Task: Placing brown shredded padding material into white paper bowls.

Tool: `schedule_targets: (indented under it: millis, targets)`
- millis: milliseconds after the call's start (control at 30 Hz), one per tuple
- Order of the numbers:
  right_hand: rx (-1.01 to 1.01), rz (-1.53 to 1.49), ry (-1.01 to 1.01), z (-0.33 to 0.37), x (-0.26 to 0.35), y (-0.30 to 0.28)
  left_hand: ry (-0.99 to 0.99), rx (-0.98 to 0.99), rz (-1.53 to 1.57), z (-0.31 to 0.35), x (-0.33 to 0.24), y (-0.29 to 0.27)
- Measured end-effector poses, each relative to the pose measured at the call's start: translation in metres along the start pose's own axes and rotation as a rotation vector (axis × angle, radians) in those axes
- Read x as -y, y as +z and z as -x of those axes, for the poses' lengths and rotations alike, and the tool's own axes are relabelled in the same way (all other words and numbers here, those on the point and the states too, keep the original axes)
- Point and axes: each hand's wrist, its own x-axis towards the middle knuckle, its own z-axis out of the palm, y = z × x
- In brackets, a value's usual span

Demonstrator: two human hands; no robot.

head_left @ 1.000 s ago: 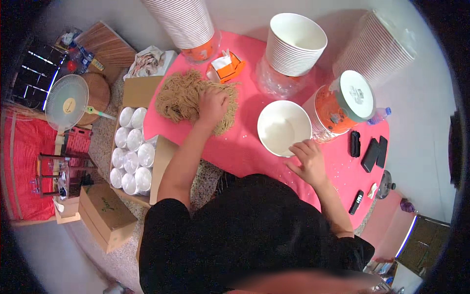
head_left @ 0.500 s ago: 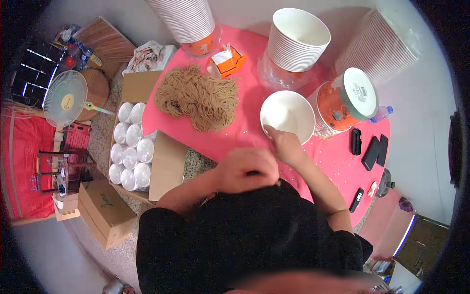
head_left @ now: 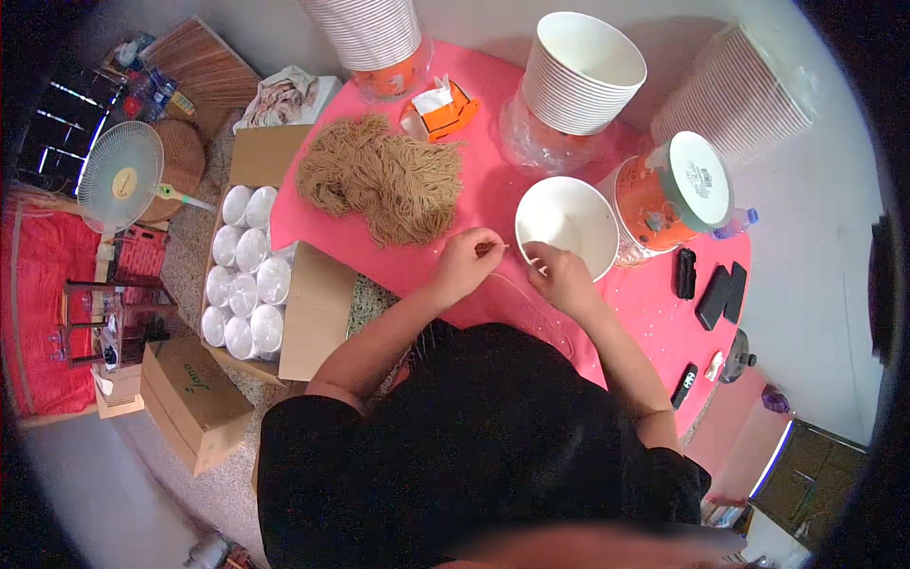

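Note:
My left hand (head_left: 469,264) is closed in a pinch over the pink table (head_left: 464,303), just below the pile of tan, yarn-like strands (head_left: 384,180). A thin pale string (head_left: 536,303) trails from it across the tabletop towards my body. My right hand (head_left: 564,282) is at the near left rim of a single white paper bowl (head_left: 580,223), thumb and fingers drawn together. What those fingers pinch is too small to make out. The bowl stands upright and looks hollow, with nothing seen inside.
Behind stand stacks of white paper bowls (head_left: 588,81), and an orange-printed stack (head_left: 654,204) sits to the right. An orange tissue pack (head_left: 445,109) lies by the strands. Left of the table, an open carton (head_left: 318,318) holds wrapped white cups (head_left: 251,251). Black phone-like objects (head_left: 713,299) lie right.
My left hand has moved forward, away from my body, and now pinches. My right hand has come out of the bowl to its rim. The pale string now shows between hands and body.

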Motion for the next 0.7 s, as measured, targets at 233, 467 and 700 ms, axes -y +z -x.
schedule_targets:
  millis: [233,467,700]
  targets:
    - [0.038,-0.157,0.075,0.002,0.005,-0.02,0.001,-0.044,0.029,-0.011,-0.008,0.017]
    - [0.121,-0.446,0.085,0.003,0.0,-0.035,0.015,0.019,0.107,-0.008,-0.028,0.017]
    - [0.074,-0.51,0.085,0.001,0.003,-0.034,0.139,0.01,-0.023,-0.002,-0.032,0.021]
